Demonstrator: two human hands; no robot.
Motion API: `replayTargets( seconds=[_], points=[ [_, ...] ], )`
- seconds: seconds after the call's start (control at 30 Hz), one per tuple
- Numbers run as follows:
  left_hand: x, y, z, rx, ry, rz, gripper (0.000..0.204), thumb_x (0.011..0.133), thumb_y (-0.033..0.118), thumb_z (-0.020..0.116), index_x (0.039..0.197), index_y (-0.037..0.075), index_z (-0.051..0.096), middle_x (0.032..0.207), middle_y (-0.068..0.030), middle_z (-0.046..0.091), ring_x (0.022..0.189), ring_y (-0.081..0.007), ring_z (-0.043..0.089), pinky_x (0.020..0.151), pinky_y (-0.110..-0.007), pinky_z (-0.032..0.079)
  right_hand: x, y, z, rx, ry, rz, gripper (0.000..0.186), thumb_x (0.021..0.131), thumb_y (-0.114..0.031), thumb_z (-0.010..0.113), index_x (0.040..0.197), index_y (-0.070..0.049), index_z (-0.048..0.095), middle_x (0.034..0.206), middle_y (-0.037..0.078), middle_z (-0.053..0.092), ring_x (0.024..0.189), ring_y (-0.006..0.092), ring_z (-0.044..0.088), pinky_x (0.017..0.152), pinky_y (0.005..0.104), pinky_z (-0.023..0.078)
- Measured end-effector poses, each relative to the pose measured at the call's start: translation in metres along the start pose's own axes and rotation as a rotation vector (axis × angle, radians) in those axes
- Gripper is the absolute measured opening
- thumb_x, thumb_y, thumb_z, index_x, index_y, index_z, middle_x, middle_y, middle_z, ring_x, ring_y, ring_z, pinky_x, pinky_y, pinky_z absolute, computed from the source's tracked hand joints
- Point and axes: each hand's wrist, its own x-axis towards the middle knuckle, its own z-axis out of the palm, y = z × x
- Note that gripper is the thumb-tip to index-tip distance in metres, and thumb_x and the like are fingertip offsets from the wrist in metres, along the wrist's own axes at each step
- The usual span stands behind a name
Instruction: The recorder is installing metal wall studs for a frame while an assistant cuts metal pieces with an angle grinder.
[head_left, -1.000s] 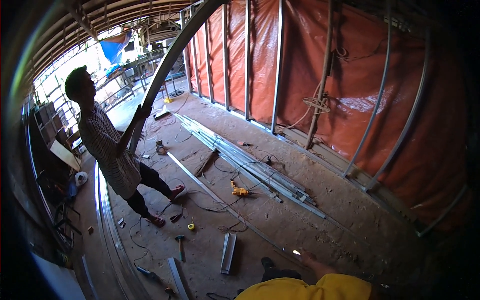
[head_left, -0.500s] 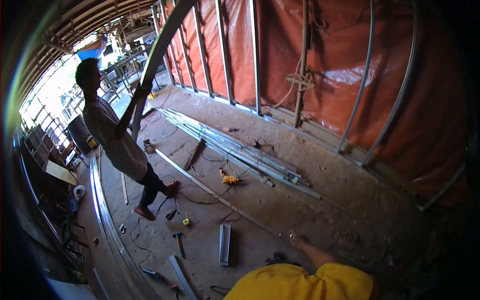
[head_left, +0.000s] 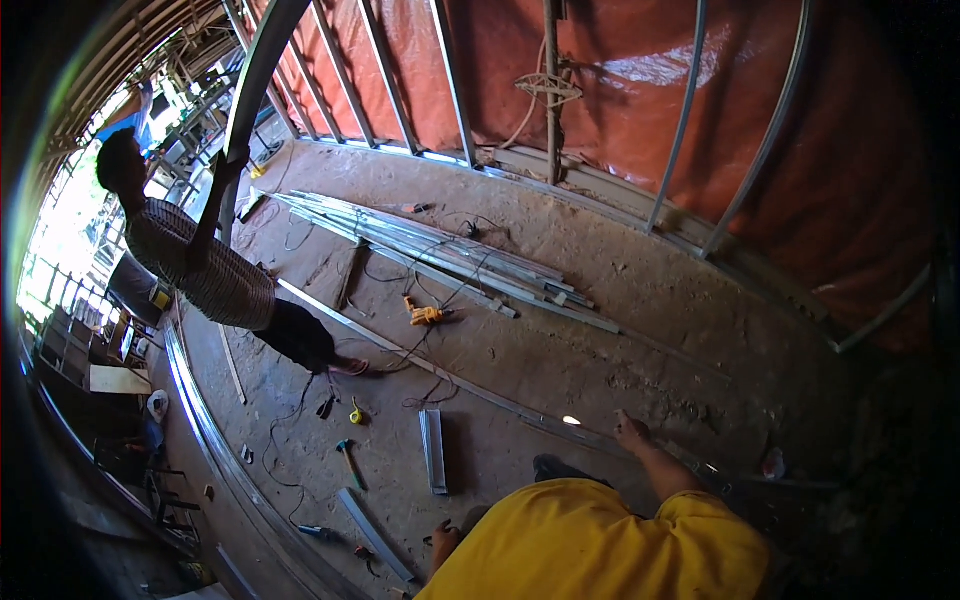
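A long, thin metal strip [head_left: 470, 388] lies across the dirt floor and runs toward my right side. Over its near part reaches my right hand [head_left: 632, 434], its fingers partly extended and nothing visible in them; whether it touches the strip I cannot tell. At the left edge of my yellow shirt [head_left: 590, 540] shows part of my left hand [head_left: 443, 543], low and close to my body, its fingers too dark to read. Ahead of it rests a short metal channel [head_left: 433, 452]. A curved metal strip [head_left: 375, 535] lies left of that hand.
At the left, another person [head_left: 200, 255] holds a tall metal length [head_left: 245, 110] upright. Bundled metal profiles [head_left: 430, 250] lie by the orange tarp wall [head_left: 640, 110]. A yellow drill [head_left: 424, 313], a hammer [head_left: 350, 465], a yellow tape measure [head_left: 356, 412] and loose cords lie on the floor.
My view has shifted, so the scene sits higher and further left. My right arm reaches further along the strip to the right, and my left hand has come into view.
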Motion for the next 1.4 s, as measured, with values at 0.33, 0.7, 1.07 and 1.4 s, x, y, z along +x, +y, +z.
replayTargets(
  seconds=[0.33,0.7,1.07,1.4],
  points=[
    [0.035,0.049,-0.025,0.059,-0.104,0.04,0.052,0.076,0.006,0.053,0.126,-0.002,0.048,0.069,-0.0103,0.064,0.048,-0.0125,0.052,0.045,-0.027,0.041,-0.018,0.052,0.054,0.138,0.165,0.104,0.048,0.08,-0.022,0.06,0.123,-0.009,0.043,0.097,0.017,0.062,0.088,0.034,0.06,0.074,0.0419,0.048],
    [0.113,0.066,-0.075,0.105,-0.054,0.107,0.049,0.072,0.007,0.052,0.12,-0.003,0.054,0.068,-0.0136,0.065,0.052,-0.0156,0.058,0.047,-0.029,0.045,-0.026,-0.001,0.066,0.268,0.085,0.192,0.051,0.079,-0.024,0.063,0.123,-0.01,0.042,0.097,0.016,0.062,0.089,0.0341,0.06,0.074,0.042,0.048],
    [0.156,0.058,-0.097,0.128,-0.118,0.095,0.049,0.073,0.006,0.054,0.122,-0.002,0.053,0.077,-0.0147,0.067,0.064,-0.0168,0.062,0.058,-0.028,0.049,-0.019,-0.022,0.095,0.247,0.102,0.12,0.053,0.081,-0.024,0.063,0.127,-0.009,0.04,0.094,0.01,0.063,0.085,0.0276,0.062,0.072,0.0398,0.049],
    [0.154,0.056,-0.111,0.068,-0.118,0.056,0.048,0.075,0.006,0.055,0.122,0.0,0.053,0.076,-0.0135,0.067,0.063,-0.0167,0.062,0.057,-0.028,0.048,-0.038,-0.047,0.073,0.334,-0.021,0.299,0.052,0.083,-0.022,0.061,0.129,-0.01,0.039,0.096,0.009,0.063,0.087,0.0262,0.061,0.075,0.0396,0.048]
  ],
)
